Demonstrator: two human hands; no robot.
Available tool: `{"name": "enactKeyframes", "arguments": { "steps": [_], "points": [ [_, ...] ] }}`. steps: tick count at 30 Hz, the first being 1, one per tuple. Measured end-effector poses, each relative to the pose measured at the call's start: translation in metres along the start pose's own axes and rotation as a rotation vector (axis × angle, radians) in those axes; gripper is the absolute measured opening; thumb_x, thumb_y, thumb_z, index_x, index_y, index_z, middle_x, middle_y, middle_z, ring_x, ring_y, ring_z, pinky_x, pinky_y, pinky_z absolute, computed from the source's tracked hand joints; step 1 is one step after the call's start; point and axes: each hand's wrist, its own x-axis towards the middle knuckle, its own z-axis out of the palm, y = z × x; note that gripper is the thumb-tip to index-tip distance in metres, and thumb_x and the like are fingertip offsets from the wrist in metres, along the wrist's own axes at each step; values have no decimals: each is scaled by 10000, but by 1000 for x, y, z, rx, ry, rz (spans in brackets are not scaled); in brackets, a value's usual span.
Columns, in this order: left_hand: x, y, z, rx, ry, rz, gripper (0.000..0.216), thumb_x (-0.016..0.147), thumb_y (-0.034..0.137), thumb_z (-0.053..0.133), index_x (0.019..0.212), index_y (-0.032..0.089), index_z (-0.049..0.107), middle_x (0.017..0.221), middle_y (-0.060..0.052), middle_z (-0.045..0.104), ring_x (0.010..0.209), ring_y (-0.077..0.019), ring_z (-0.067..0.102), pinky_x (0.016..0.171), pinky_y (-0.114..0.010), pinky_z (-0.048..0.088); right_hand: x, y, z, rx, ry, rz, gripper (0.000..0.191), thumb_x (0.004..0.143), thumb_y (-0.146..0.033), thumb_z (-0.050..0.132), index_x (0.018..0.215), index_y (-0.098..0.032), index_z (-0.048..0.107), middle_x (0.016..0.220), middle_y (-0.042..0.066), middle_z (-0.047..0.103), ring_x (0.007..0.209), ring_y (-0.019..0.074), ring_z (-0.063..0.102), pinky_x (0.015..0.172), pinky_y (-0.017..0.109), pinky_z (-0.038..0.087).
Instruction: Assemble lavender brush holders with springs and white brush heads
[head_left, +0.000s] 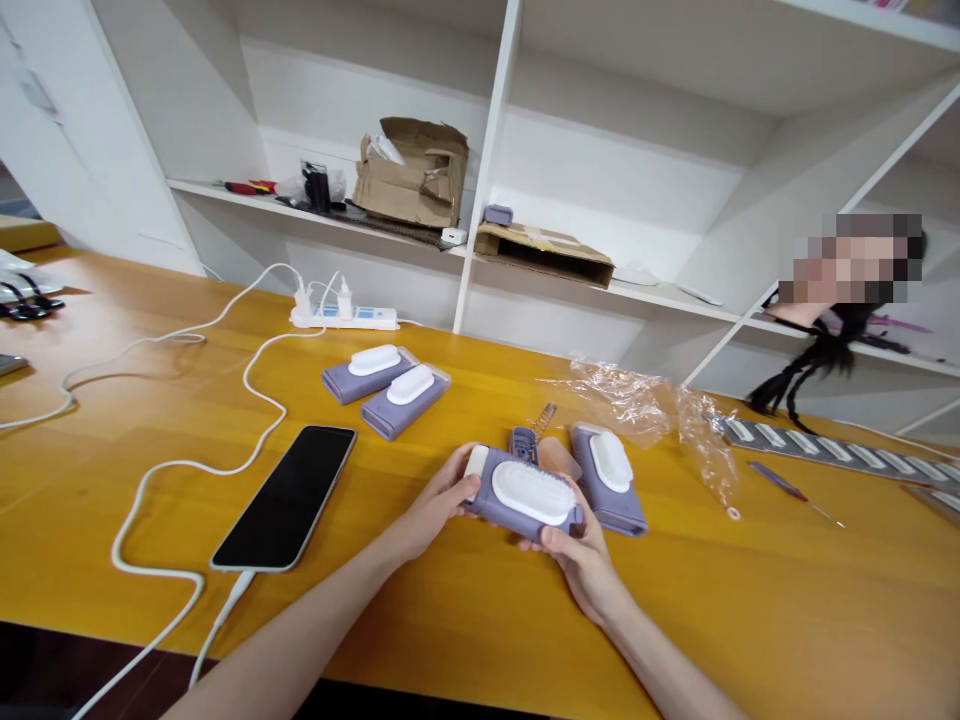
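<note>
Both hands hold a purple box-shaped device with a white oval bristled pad [531,490] just above the table. My left hand [448,488] grips its left end, thumb by the white end cap. At the opposite end, my right hand [581,555] is closed round the lower corner, thumb on the front edge. A similar purple device [622,510] lies just right of my hands. Behind the held device are a small purple part [523,445], a metal spring [545,416] and a clear rounded piece [559,458]. Two more such devices [367,372] lie at the back left.
A black-screened phone [286,500] on a white cable lies left of my arms. Behind it is a power strip [360,318]. Crumpled clear plastic [626,400], a screwdriver [787,485] and a strip of white parts [832,450] lie to the right. Shelves hold cardboard boxes [412,180].
</note>
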Motion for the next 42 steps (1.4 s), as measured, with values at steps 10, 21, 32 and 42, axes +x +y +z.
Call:
{"name": "enactKeyframes", "arguments": {
  "steps": [10,21,32,42],
  "points": [
    [-8,8,16,-137,-282,97,911,532,420,782,1314,241,352,1226,-117,535,999,-249,580,911,-432,411,3,3,1,104,-152,125,684,540,-312,800,1148,-262,490,886,26,652,617,164,606,592,336,494],
    [-11,26,8,591,78,700,855,568,410,704,1270,213,258,1279,-163,427,1191,-314,417,997,-461,323,3,12,3,-151,-322,17,690,615,-352,753,1215,-332,412,1204,69,480,575,123,629,468,227,381],
    [-3,-1,26,1642,113,823,452,777,280,514,1226,231,484,1204,-133,504,1151,-354,367,935,-515,237,-9,15,-2,-905,-53,-623,435,731,-252,642,1127,-265,463,925,57,620,725,206,585,669,327,471],
    [-2,0,24,1619,106,1011,460,783,454,510,1207,278,512,1177,-70,569,1066,-280,462,897,-435,288,-10,17,-4,-877,-112,-613,377,865,-215,460,1231,-218,367,1149,97,599,1002,194,600,833,311,484]
  ]
}}
